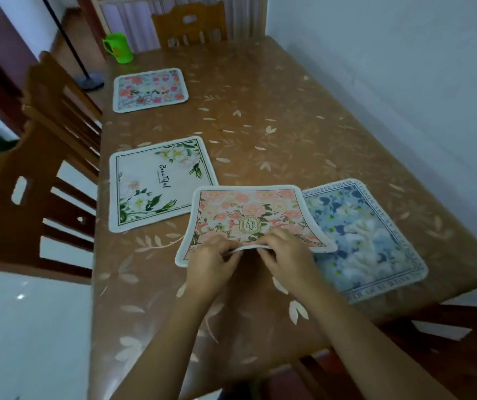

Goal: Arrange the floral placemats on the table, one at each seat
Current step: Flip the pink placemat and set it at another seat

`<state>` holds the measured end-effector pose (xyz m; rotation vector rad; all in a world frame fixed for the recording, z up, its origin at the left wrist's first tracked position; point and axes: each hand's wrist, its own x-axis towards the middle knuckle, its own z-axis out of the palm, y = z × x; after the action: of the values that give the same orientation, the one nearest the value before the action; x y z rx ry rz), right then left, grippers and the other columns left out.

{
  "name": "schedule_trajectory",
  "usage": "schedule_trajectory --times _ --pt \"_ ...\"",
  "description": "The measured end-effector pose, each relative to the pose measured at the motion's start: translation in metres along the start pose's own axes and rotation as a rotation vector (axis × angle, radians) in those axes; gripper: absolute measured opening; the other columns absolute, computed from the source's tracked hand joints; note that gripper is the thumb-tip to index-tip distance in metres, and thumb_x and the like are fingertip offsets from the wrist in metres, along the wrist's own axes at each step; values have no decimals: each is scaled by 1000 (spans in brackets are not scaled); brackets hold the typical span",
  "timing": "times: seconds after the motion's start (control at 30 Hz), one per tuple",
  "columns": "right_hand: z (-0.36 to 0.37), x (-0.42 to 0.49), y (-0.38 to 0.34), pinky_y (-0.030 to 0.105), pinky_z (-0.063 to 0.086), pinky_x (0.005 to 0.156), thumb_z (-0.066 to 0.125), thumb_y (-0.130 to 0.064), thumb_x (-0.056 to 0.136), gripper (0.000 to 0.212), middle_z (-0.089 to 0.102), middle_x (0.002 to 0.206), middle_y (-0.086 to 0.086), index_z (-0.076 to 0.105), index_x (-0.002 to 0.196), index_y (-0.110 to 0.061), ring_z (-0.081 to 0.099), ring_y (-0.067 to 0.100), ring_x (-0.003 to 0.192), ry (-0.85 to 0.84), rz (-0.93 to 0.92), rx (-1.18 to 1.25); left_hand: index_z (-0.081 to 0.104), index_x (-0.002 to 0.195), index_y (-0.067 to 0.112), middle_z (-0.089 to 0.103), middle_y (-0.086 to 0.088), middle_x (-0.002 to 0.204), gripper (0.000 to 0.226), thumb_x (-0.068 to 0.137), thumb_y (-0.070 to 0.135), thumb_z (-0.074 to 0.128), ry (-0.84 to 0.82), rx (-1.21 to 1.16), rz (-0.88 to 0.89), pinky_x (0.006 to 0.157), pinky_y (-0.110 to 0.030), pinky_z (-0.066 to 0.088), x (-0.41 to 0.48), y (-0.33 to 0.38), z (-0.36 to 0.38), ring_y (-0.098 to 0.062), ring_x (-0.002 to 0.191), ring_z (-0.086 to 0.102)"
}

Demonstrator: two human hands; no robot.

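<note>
Hands: 2, both on one mat. Left hand (211, 262) and right hand (288, 255) sit side by side. Each pinches the middle of the near edge of the peach floral fabric placemat (246, 215), fingers curled over the top. That mid-edge is lifted and the near corners droop.

Placemats: 4 total, all on the brown leaf-print table (275, 111).
- The peach one is at the near end, between the hands. Its right corner overlaps the next one.
- Blue-and-white floral placemat with a text border (367, 241) lies flat, near right, just beside and partly under the peach one.
- White placemat with green leaves and cream flowers (156, 183) lies flat at the left edge, mid-table, close to the peach one but apart from it.
- Pale placemat with pink roses (150, 89) lies flat at the left edge, further up, well apart from the others.

Wooden chairs: 4. One is at the near right corner (448, 342), partly out of frame. Two are on the left side (23, 203) (58, 102) and one is at the far end (191, 24).

Green plastic mug (116, 49): 1, upright at the far left corner.

Black pole stand (90, 80): 1, on the floor left of the table.
</note>
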<state>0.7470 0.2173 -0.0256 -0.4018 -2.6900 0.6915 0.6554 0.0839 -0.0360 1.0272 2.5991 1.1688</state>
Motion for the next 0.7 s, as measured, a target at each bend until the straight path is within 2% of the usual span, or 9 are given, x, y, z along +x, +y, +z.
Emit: schedule_trajectory --times 0.07,0.2,0.33,0.43,0.57,0.7 --pt "-1 -18 -9 38 46 71 58 -18 86 14 62 91 5 66 94 -9 56 23 85 -40 -33 10 72 90 14 68 -4 79 14 76 13 70 37 9 -47 62 -30 50 -29 6 -6 -19 73 62" --pt "-1 -52 -28 36 46 73 57 -23 87 16 60 95 3 64 97 -12 54 21 89 -135 -98 14 72 90 17 69 -1 81 13 77 15 69 86 23 -134 64 -27 48 -85 12 -15 -16 76 61" --pt "5 -78 -47 39 46 77 59 -23 85 16 61 98 4 64 96 -12 55 23 94 -216 -154 51 72 87 18 70 -2 84 12 76 13 69 100 1 -240 73 -37 52 -131 15 -28 -19 82 61" --pt "13 -92 -66 35 44 75 58 -23 86 15 62 96 3 65 94 -12 56 22 91 -255 -213 72 72 85 21 71 1 84 12 77 14 68 110 24 -291 72 -37 51 -159 11 -42 -18 82 61" --pt "28 -103 -91 37 46 73 57 -23 86 15 61 93 3 65 93 -12 56 23 89 -307 -279 65 72 87 23 71 2 88 11 79 18 67 113 -5 -402 77 -39 51 -188 -2 -60 -17 86 60" --pt "47 -106 -126 33 43 73 58 -23 86 13 62 93 1 65 93 -14 55 21 90 -361 -322 78 72 86 27 71 4 88 11 79 21 66 144 -13 -483 76 -35 50 -215 -18 -84 -13 85 59"
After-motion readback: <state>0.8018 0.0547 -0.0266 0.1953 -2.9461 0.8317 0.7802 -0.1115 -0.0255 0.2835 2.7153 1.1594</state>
